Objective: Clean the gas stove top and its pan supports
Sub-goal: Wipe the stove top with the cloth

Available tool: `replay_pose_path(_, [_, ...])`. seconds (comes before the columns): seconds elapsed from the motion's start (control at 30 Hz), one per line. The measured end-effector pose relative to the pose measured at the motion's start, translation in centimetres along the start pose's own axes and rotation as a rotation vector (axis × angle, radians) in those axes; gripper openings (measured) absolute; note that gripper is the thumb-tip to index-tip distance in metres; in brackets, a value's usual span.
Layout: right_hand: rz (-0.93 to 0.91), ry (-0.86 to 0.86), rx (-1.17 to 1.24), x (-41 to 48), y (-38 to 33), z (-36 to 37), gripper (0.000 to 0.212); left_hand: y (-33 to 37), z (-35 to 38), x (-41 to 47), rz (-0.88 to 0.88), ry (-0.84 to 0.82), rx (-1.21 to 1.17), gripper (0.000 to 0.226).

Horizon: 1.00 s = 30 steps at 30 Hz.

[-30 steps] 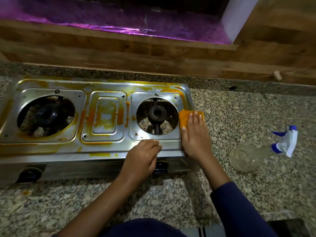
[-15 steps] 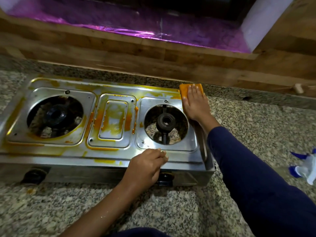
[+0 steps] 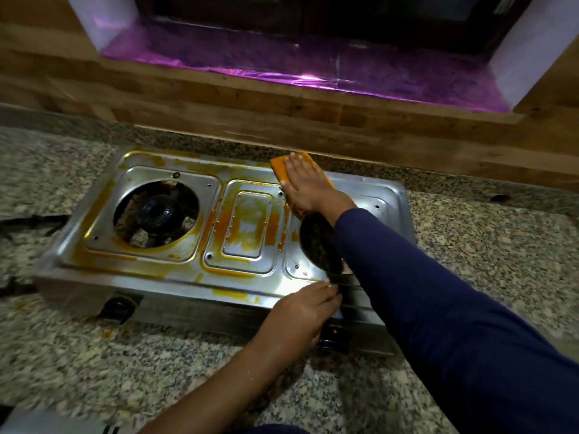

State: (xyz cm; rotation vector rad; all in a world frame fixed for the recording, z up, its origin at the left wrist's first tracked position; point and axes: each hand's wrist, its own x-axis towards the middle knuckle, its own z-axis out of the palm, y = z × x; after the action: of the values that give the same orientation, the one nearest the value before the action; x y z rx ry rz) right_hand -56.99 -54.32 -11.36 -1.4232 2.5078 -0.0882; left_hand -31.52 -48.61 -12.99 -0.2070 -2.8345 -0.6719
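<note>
A two-burner steel gas stove (image 3: 175, 277) sits on the granite counter, its top smeared with orange-yellow grime around the left burner (image 3: 156, 213) and the middle panel (image 3: 247, 225). No pan supports are in view. My right hand (image 3: 308, 186) lies flat on an orange sponge (image 3: 280, 169) at the stove's back edge, behind the right burner opening (image 3: 318, 242), which my blue sleeve partly hides. My left hand (image 3: 300, 314) rests curled on the stove's front edge above a black knob (image 3: 333, 338), holding the stove steady.
Speckled granite counter (image 3: 485, 245) surrounds the stove. A wooden backsplash (image 3: 313, 120) runs right behind it, with a purple-lined window sill (image 3: 297, 67) above. A second black knob (image 3: 117, 306) is at the stove's front left. A dark hose (image 3: 31, 222) lies left of the stove.
My right hand slid the sponge from the stove's right side up to the back right corner, then left along the back edge. The spray bottle has left the view. My left hand stayed put.
</note>
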Motion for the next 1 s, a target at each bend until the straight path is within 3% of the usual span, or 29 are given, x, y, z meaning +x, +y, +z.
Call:
replay_pose_path(0.2, [-0.349, 0.023, 0.058, -4.0, -1.7, 1.4, 0.058, -0.3, -3.0, -6.5, -0.1, 0.144, -0.019, 0.047])
replay_pose_path(0.37, [-0.395, -0.025, 0.132, -11.0, -4.8, 3.8, 0.06, -4.7, -6.0, -13.9, -0.37, 0.252, 0.129, 0.05])
replay_pose_path(0.47, [-0.234, 0.041, 0.185, -15.5, -8.2, 5.6, 0.074, -7.0, -6.5, -15.9, -0.385, 0.205, 0.209, 0.051])
replay_pose_path(0.57, [0.087, 0.142, 0.213, -18.9, -13.9, 6.9, 0.08, -8.6, -6.7, -16.7, -0.303, 0.162, 0.237, 0.052])
replay_pose_path(0.7, [0.445, 0.133, 0.301, -17.2, -21.3, 7.6, 0.087, -11.0, -7.7, -17.4, -0.198, 0.172, 0.216, 0.049])
replay_pose_path(0.83, [0.654, 0.05, 0.35, -13.3, -23.4, 6.4, 0.075, -12.0, -8.4, -17.4, -0.12, 0.215, 0.216, 0.043])
replay_pose_path(1.0, [0.772, 0.039, 0.482, -6.9, -22.2, 5.1, 0.08, -13.2, -9.0, -17.1, -0.047, 0.295, 0.14, 0.037])
